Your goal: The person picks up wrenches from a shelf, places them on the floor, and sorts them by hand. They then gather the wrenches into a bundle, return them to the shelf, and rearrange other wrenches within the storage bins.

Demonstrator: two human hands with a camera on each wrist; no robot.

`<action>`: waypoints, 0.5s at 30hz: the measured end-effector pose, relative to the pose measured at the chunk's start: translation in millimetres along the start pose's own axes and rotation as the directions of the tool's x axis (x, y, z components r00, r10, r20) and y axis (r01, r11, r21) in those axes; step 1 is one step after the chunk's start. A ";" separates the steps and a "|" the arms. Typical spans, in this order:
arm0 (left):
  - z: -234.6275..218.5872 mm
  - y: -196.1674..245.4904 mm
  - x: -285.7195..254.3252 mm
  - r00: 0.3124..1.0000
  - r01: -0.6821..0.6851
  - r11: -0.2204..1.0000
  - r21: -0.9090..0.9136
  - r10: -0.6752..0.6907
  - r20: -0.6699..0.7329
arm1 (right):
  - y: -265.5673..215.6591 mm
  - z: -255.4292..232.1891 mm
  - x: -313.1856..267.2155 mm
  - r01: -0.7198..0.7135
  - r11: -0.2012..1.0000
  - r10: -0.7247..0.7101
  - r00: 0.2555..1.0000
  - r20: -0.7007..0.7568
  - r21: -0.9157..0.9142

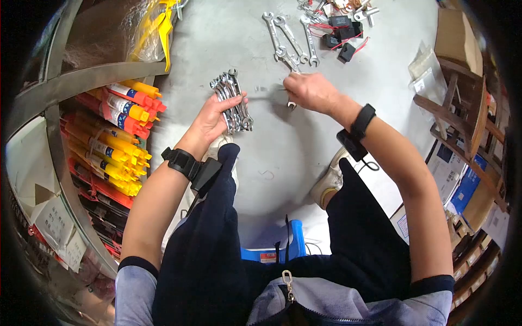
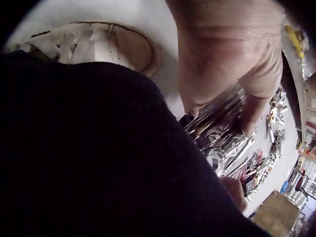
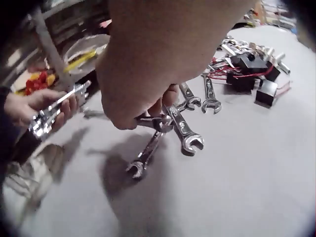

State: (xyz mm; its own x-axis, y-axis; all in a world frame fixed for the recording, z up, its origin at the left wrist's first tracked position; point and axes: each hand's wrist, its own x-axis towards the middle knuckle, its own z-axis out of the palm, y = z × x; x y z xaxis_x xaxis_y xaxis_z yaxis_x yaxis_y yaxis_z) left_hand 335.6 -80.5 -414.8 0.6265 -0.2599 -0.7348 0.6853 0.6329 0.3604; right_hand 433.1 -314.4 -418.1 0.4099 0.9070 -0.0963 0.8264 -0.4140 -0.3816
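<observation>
My left hand (image 1: 213, 118) holds a fanned bundle of shiny wrenches (image 1: 231, 103), the thumb across their top. In the left wrist view the left hand (image 2: 232, 54) hides part of the bundle. To the right, my right hand (image 1: 314, 93) is curled round wrench metal, with an open-ended jaw (image 1: 292, 105) showing below it. The right wrist view shows several wrench ends near the right hand (image 3: 153, 64), among them one pointing down-left (image 3: 143, 159) and a wider one (image 3: 183, 129); which of them the fingers grip is partly hidden. Beyond lie more loose wrenches (image 1: 291, 38).
Black components (image 1: 341, 33) with red wires and small metal parts lie at the top right of the grey floor (image 1: 266, 179). A metal shelf (image 1: 98, 73) with yellow and red tubes (image 1: 111, 155) stands left. Wooden stools (image 1: 462, 117) and boxes are at right; two shoes flank the floor area.
</observation>
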 end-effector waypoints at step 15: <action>51.6 -12.7 20.2 0.983 0.000 0.994 0.108 -0.020 0.185 | -39.1 -29.0 -1.2 -0.544 -0.047 0.497 0.715 0.492 0.838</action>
State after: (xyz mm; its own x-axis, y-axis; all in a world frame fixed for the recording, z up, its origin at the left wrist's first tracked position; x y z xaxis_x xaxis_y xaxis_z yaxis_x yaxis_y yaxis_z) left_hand 358.7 -131.4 -404.6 0.6705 -0.4032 -0.6228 0.7214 0.5505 0.4202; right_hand 411.4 -301.5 -376.4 0.5135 0.4808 -0.7107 -0.5855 -0.4093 -0.6998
